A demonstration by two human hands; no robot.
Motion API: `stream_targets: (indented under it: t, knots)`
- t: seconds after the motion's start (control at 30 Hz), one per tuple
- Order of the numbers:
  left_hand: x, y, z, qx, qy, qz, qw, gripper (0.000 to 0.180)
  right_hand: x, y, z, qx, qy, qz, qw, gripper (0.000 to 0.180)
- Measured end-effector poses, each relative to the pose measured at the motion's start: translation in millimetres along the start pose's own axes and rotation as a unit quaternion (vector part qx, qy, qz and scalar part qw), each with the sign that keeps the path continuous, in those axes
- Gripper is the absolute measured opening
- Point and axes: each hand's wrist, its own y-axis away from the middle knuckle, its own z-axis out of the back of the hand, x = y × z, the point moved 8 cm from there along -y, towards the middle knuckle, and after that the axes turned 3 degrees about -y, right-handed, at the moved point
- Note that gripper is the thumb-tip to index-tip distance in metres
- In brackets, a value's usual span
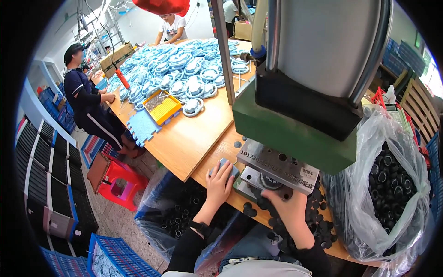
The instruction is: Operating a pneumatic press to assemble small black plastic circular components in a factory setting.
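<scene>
My left hand [218, 183] lies with outstretched fingers on a small grey box [229, 169] at the table edge, beside the press. My right hand [291, 213] reaches to the front of the metal die, its thumb near a round black part [271, 181] on the lower die plate [250, 177]. The other fingers of that hand are hidden, so whether they grip anything does not show. Close above hangs the upper die block [277, 166], under the green press head [295, 131]. Loose black discs [316, 203] lie around my right wrist.
A clear plastic bag [350, 221] of black round parts stands at right; a lined bin [170, 217] of black rings sits below left. Light-blue parts [184, 69] heap the table beyond, near a yellow tray [162, 107]. Two people work there. A red stool [121, 182] stands left.
</scene>
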Motion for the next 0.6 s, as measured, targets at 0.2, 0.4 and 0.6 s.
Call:
stream_targets:
  t: [0.2, 0.4, 0.6]
  knots:
    - [-1.1, -5.7, 9.0, 0.023, -0.022, 0.001, 0.999, 0.037, 21.3, 58.3, 104.1, -0.108, -0.012, 0.11, 0.988, 0.084]
    - [-33.7, -5.9, 52.4, -0.091, 0.138, -0.028, 0.986, 0.04, -119.5, 71.4, 319.2, -0.22, 0.273, -0.082, 0.933, 0.031]
    - [-145.9, -24.7, 99.2, -0.147, 0.234, -0.113, 0.954, 0.057, -313.1, 132.7, 404.0, -0.084, 0.344, -0.184, 0.917, 0.083]
